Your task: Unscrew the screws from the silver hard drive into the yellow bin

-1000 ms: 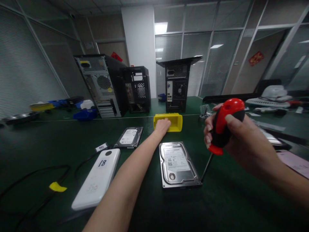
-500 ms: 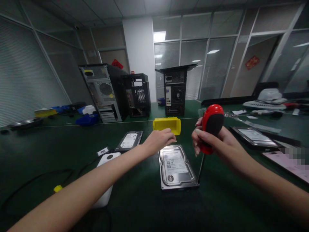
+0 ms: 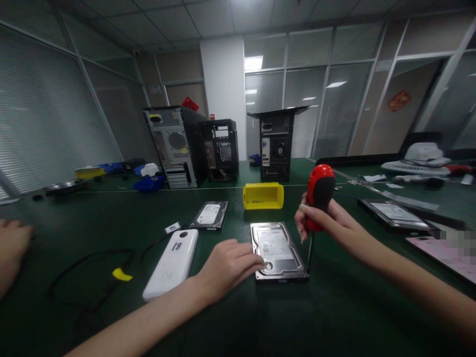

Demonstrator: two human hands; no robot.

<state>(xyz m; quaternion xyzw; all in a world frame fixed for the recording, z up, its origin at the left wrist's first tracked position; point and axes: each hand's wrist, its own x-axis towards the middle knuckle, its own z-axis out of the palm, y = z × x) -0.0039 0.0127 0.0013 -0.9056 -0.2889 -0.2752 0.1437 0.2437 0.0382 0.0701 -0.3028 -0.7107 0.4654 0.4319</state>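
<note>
A silver hard drive point(image 3: 273, 248) lies flat on the green table in front of me. My left hand point(image 3: 232, 263) is at its near left side, fingers stretched out to the right with the tips over the drive's edge; whether they press on it I cannot tell. My right hand point(image 3: 316, 215) grips a red and black screwdriver point(image 3: 323, 191) by its thick handle. The screwdriver's shaft points down to the drive's near right corner, where its tip seems to rest. Behind the drive stands a yellow plastic bin point(image 3: 263, 197) with small bits inside.
Another person's hand point(image 3: 13, 250) shows at the left edge. A white power bank point(image 3: 173, 265) marked 18 and a second hard drive point(image 3: 210, 214) lie left. Computer cases point(image 3: 277, 144) stand behind. Another drive point(image 3: 394, 214) and a pink board point(image 3: 442, 255) are at right.
My left hand has come back from in front of the yellow bin to the drive's near left side. The other person's hand has appeared at left. The screwdriver stays at the same corner.
</note>
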